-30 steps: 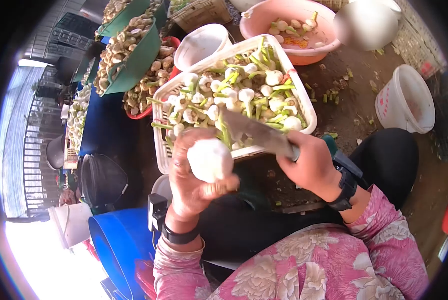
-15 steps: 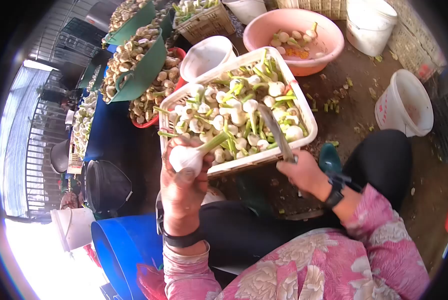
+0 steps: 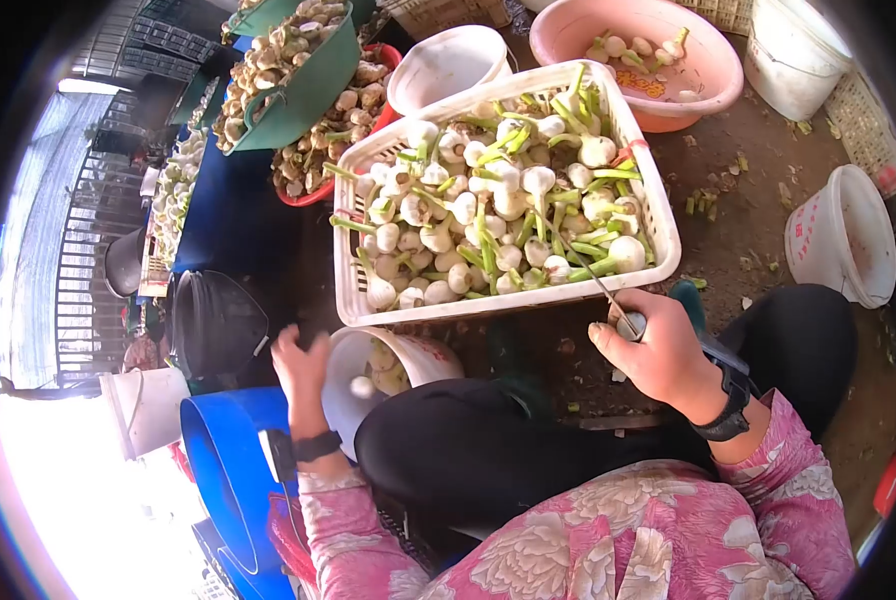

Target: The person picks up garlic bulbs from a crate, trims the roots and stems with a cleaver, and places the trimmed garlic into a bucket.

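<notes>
My right hand [image 3: 658, 350] is closed around the handle of a knife [image 3: 598, 282], its thin blade pointing up and left over the crate's near right corner. In front of me, a white plastic crate [image 3: 508, 307] is heaped with garlic bulbs [image 3: 438, 237] with green stems. My left hand [image 3: 302, 362] is beside the left rim of a white bucket [image 3: 423, 357], fingers apart and holding nothing. Inside that bucket lie garlic bulbs [image 3: 388, 368], and one blurred white bulb [image 3: 363, 387] shows near its left wall.
A pink basin [image 3: 638, 65] with some bulbs stands behind the crate, beside a white bucket [image 3: 448, 70]. Green tubs [image 3: 308, 100] of garlic are at the back left. A blue barrel [image 3: 228, 440] stands at my left, another white bucket [image 3: 838, 235] at the right.
My left hand has moved down and left from the crate to the bucket and let go of the garlic bulb. My right hand has shifted right and slightly down with the knife.
</notes>
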`<state>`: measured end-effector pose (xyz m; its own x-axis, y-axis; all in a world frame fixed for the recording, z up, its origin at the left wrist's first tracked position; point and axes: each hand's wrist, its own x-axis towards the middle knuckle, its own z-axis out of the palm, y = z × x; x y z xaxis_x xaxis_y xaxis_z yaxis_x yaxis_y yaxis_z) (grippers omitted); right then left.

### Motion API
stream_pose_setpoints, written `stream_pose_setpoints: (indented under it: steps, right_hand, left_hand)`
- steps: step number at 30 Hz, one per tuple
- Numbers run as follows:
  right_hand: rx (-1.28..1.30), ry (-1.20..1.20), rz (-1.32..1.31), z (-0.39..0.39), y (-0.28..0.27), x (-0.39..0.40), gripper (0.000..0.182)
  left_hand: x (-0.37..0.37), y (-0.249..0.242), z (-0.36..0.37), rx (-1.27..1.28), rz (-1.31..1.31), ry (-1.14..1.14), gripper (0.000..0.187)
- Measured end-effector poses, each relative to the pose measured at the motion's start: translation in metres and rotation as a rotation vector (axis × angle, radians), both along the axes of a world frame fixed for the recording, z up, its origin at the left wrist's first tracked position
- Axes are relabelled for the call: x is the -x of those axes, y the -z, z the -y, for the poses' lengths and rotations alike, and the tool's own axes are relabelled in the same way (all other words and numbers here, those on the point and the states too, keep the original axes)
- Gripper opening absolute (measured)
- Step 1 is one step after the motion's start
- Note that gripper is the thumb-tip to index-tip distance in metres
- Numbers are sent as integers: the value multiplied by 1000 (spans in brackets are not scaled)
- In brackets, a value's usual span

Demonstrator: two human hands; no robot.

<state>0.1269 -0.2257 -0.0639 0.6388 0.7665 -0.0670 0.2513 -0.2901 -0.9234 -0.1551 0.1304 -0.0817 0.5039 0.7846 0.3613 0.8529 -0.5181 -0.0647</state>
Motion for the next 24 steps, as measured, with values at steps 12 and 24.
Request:
stream_pose_setpoints:
  steps: [12, 24]
  right_hand:
    - [206, 23, -136, -19, 18, -9, 23]
    - [174, 47, -297, -31, 33, -15, 26]
  left_hand:
    - [-156, 92, -25, 690, -893, 198, 39]
    - [-149, 83, -32, 875, -804, 295, 43]
